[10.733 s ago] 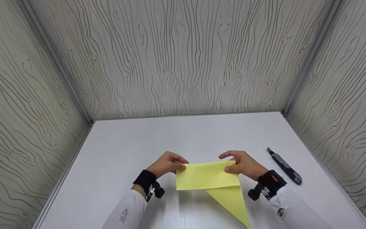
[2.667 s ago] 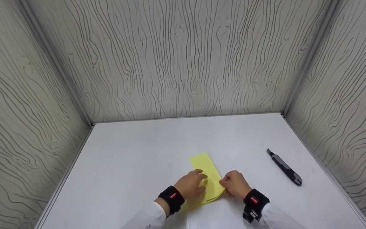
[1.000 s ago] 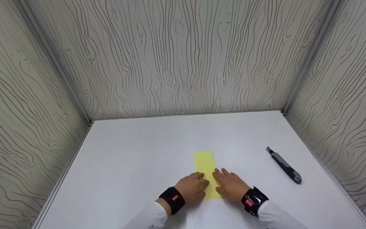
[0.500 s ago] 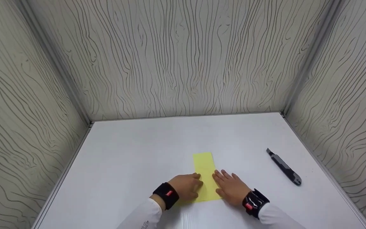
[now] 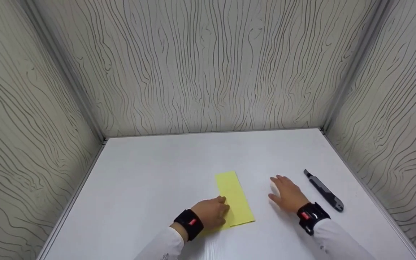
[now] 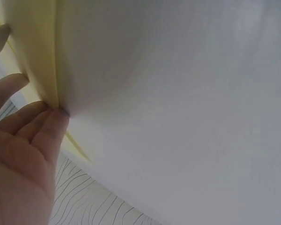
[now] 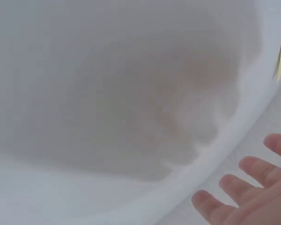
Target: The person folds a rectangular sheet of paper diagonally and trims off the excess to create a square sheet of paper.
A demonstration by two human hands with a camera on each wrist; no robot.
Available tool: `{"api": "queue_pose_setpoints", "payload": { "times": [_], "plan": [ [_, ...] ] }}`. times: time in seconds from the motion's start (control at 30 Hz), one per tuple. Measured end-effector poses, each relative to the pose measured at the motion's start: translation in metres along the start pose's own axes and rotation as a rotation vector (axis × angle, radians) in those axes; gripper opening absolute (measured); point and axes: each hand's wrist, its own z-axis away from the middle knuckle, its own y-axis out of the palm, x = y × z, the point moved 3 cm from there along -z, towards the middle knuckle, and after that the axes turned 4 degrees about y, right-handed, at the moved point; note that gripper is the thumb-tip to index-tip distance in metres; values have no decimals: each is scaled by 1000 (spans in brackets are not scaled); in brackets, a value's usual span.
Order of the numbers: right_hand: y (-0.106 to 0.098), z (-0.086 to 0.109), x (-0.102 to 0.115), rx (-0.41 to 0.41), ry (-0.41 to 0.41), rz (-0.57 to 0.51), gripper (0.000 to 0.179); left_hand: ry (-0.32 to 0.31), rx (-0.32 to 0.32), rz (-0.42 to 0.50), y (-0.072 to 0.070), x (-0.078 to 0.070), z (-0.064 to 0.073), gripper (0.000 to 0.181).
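The person's left hand rests on a folded yellow sheet of paper, fingers slightly bent, the tips touching it along its left side. The right hand holds nothing; its fingers are spread and its thumb stands apart, above the smooth white tabletop, onto which it casts a shadow in the right wrist view.

The paper lies on the tabletop as a long strip between the two hands, its far end tilted to the left. The left hand covers part of its near left side, where another layer shows from beneath. Near the right hand, on its outer side, lies a black-and-grey utility knife, blade end toward the pale wood-grain back wall.

Both forearms, in white sleeves and black wristbands, reach in from the near edge, angled inward.
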Motion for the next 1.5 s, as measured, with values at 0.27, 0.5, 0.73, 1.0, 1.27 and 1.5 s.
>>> {"api": "queue_pose_setpoints", "payload": {
  "times": [0.27,0.5,0.73,1.0,1.27,1.5],
  "plan": [
    [-30,-7,-60,-116,107,45,66,-6,-70,-97,8,2,1,20],
    [-37,3,-107,-131,307,20,71,2,-130,-116,8,3,2,18],
    [-35,15,-132,-51,432,-19,63,-16,-104,-73,9,2,1,24],
    [-43,27,-119,-81,457,-11,47,-19,-110,-72,16,3,-1,26],
    [-45,28,-113,-75,429,-10,40,-51,-86,-21,13,2,1,24],
    [-37,22,-120,-24,411,-49,39,-64,-69,6,9,1,4,22]
  ]
}}
